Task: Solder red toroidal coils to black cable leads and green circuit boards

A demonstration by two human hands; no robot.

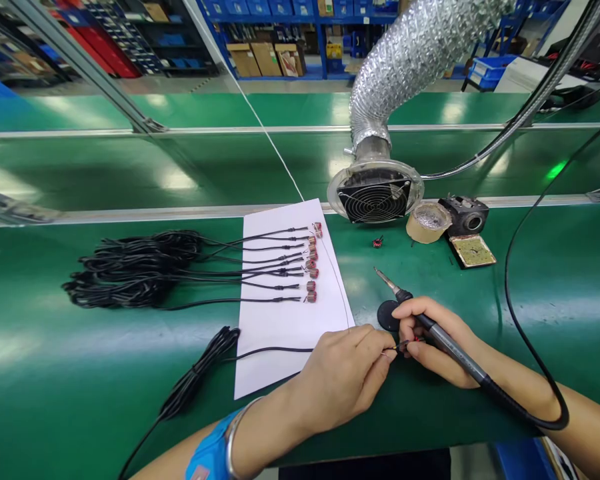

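Observation:
My left hand point(347, 373) pinches the end of a black cable point(275, 349), whose thin stripped wires poke out past the fingertips. That cable runs left to a tied bundle point(195, 377). In my right hand point(437, 340) rests a soldering iron point(450, 345), its tip pointing up and left, away from the wires. The same hand's fingertips also pinch a small red part point(418, 339), mostly hidden, close against the wire ends. A round black disc point(388, 315) lies just behind the right fingers.
Several cables with small red-and-copper coils point(311, 286) lie on a white sheet point(275, 380), their coiled lengths point(135, 267) to the left. A fume fan point(375, 200) hangs behind. Solder roll point(429, 222), sponge tray point(473, 251) and a loose coil point(377, 243) stand nearby.

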